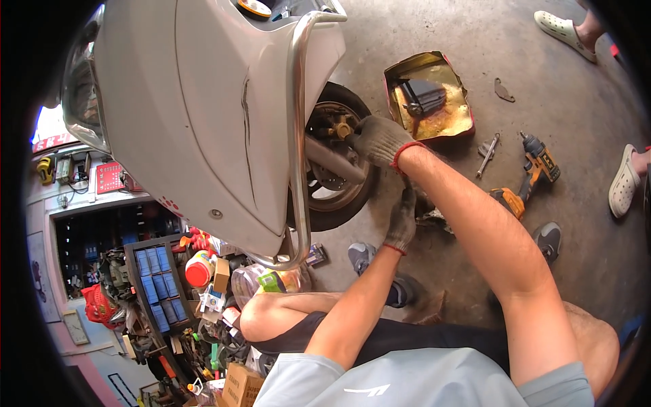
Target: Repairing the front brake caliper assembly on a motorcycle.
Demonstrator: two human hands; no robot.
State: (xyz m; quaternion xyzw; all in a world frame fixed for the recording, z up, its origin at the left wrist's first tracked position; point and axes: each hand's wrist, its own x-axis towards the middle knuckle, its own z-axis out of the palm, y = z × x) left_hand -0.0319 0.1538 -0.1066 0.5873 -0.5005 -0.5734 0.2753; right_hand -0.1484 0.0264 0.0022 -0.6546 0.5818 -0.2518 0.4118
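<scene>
"Resting against the brass-coloured part (341, 129) on the wheel (332, 220), is that what the right hand (381, 142) is doing?"

"It's looking that way: its fingers are lying curled at that part, near the wheel's hub. Whether the grip is holding it I'm not able to tell, since the knitted glove (374, 136) is hiding the fingertips."

"And where is the left hand (401, 222) staying out of the way?"

"It's hanging just right of the wheel's near edge, beside a partly hidden item (430, 216). Its fingers aren't showing well enough to tell whether that grip is standing wide or narrow."

"Why is the work happening from the wheel's right?"

"Probably because the white panel (224, 102) and the bent metal bar (298, 136) are blocking its left side."

"What is the shallow tray (462, 102) doing to the right of the wheel, past the hands?"

"It's holding a black piece (426, 96) over a dark stain; its raised walls are presumably keeping the mess off the floor (468, 34)."

"And the silver tool (487, 159) and the drill (539, 159)?"

"They're lying farther right of the wheel, likely sitting there for the right arm's easy reach."
</scene>
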